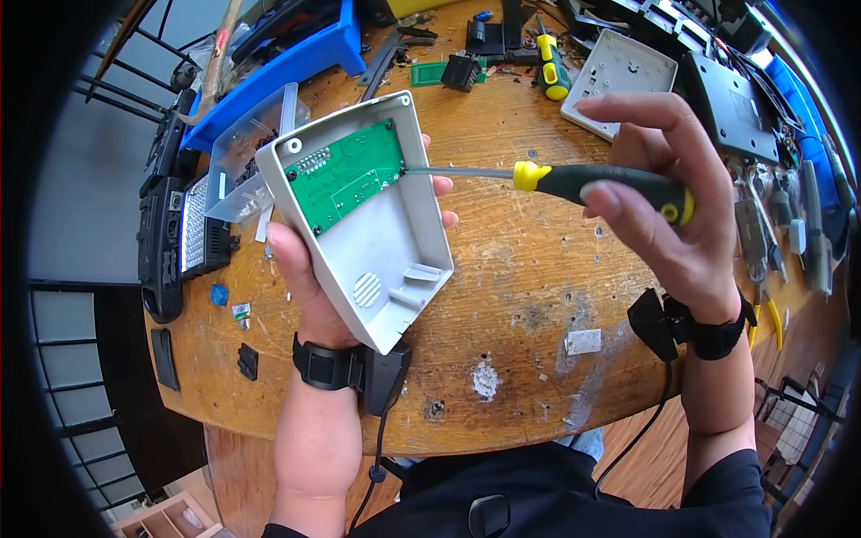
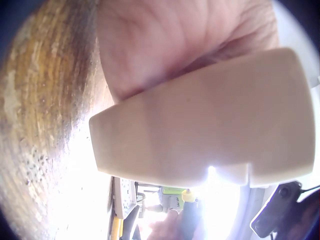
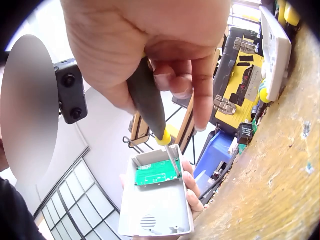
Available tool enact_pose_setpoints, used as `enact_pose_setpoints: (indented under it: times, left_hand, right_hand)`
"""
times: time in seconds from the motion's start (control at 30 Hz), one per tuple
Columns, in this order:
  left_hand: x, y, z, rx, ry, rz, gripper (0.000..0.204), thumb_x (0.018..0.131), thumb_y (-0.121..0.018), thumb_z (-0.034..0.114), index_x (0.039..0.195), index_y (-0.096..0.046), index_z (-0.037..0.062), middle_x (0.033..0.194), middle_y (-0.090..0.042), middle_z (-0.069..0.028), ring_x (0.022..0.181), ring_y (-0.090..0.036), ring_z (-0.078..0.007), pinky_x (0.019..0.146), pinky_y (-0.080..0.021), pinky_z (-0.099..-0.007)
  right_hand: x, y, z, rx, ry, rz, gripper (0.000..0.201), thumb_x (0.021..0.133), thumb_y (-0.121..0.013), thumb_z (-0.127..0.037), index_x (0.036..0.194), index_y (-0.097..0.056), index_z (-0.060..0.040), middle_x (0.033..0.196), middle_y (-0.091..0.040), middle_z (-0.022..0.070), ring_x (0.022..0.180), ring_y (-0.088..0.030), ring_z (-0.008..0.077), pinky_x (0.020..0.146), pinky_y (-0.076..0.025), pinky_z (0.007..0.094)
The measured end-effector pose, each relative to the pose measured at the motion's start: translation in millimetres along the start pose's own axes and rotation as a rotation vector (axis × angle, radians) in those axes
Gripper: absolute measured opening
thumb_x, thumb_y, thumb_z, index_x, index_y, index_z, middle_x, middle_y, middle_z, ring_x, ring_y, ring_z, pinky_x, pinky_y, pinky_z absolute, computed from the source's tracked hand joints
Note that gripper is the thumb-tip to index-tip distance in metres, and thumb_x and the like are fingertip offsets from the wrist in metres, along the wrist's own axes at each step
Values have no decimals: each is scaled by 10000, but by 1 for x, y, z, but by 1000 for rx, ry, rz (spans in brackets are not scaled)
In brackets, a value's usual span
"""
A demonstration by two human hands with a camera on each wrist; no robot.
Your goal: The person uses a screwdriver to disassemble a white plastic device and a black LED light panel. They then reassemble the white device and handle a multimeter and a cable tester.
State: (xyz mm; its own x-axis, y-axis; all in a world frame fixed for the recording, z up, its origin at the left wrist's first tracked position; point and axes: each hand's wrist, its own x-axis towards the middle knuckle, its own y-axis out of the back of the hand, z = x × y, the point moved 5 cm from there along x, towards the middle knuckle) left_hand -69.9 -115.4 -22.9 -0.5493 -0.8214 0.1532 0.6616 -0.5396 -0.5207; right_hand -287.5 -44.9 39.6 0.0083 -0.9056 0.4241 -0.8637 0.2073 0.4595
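My left hand (image 1: pixel 309 278) holds a light grey plastic housing (image 1: pixel 386 296) from below, its open side tilted up, with the thumb on the near wall and fingertips round the far wall. Inside the housing's upper part sits a green circuit board (image 1: pixel 354 175) with dark screws at its corners. A screwdriver (image 1: pixel 610 184) with a dark and yellow handle lies in my right hand (image 1: pixel 686 206), the index finger raised off the handle. Its tip meets the screw at the board's right edge. In the left wrist view the housing's outer wall (image 2: pixel 210 120) hides the board.
A second screwdriver (image 1: pixel 552 67) lies at the back beside another grey housing part (image 1: pixel 619 76). Left of my hands stand a clear bin (image 1: pixel 238 184) of small parts and a blue bin (image 1: pixel 278 76). Pliers (image 1: pixel 773 318) and other tools crowd the right edge.
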Motion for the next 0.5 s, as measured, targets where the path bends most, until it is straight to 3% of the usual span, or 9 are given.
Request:
enact_pose_setpoints:
  times: [0.03, 0.2, 0.27, 0.33, 0.43, 0.5]
  left_hand:
    - [0, 0, 0, 0, -1, 0, 1147, 714, -495, 826, 1488, -159, 48, 1443, -294, -282, 1182, -503, -423, 895, -522, -542]
    - [-1, -1, -2, -33, 15, -34, 1156, 708, -492, 833, 1490, -154, 51, 1450, -283, -279, 1188, -497, -426, 892, -521, -548]
    - [0, 0, -4, -87, 6, -46, 1156, 707, -496, 831, 1490, -155, 52, 1448, -285, -279, 1187, -497, -426, 891, -522, -548]
    - [0, 0, -3, -141, -5, -58, 1156, 707, -500, 829, 1490, -155, 53, 1446, -287, -279, 1186, -496, -425, 889, -523, -548]
    - [0, 0, -2, -142, 0, -41, 1162, 703, -506, 829, 1490, -155, 49, 1445, -290, -277, 1179, -501, -420, 891, -523, -544]
    - [-1, -1, -3, -70, 16, -44, 1170, 701, -509, 830, 1490, -152, 44, 1446, -290, -275, 1178, -502, -417, 893, -524, -537]
  right_hand:
    - [1, 1, -5, -12, 97, 21, 484, 903, -582, -371, 1164, -554, 36, 669, -568, -3, 602, -463, 18, 532, -324, 192]
    - [-3, 3, 2, 136, 39, 13, 604, 934, -451, -499, 1154, -553, 54, 622, -531, 5, 569, -463, 36, 528, -318, 195]
    - [-4, 3, 6, 212, -137, -57, 612, 960, -390, -507, 1149, -559, 50, 612, -530, 12, 562, -470, 42, 519, -339, 181]
    - [-2, 1, 8, 157, -203, -44, 561, 954, -461, -460, 1173, -539, 51, 610, -516, 4, 576, -484, 42, 519, -374, 172]
    - [-1, 2, 4, 64, -60, -13, 620, 860, -639, -407, 1230, -481, 65, 614, -472, -4, 578, -495, 66, 561, -436, 209]
    - [-1, 4, 4, 55, -15, -23, 622, 869, -618, -429, 1224, -486, 65, 616, -473, 0, 573, -493, 66, 559, -436, 207]
